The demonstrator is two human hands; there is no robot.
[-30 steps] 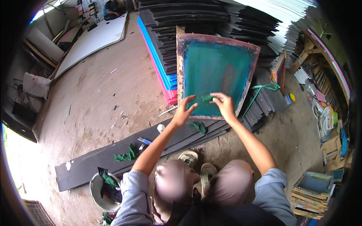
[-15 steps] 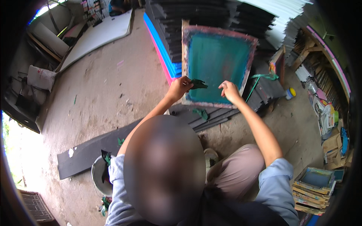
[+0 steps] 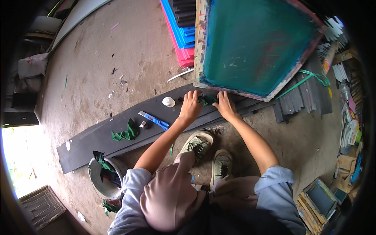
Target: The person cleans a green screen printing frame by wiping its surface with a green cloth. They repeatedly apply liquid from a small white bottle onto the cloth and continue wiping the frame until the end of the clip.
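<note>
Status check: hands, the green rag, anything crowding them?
Left hand and right hand both pressing green rag onto dark board. Screen frame leans just above.
</note>
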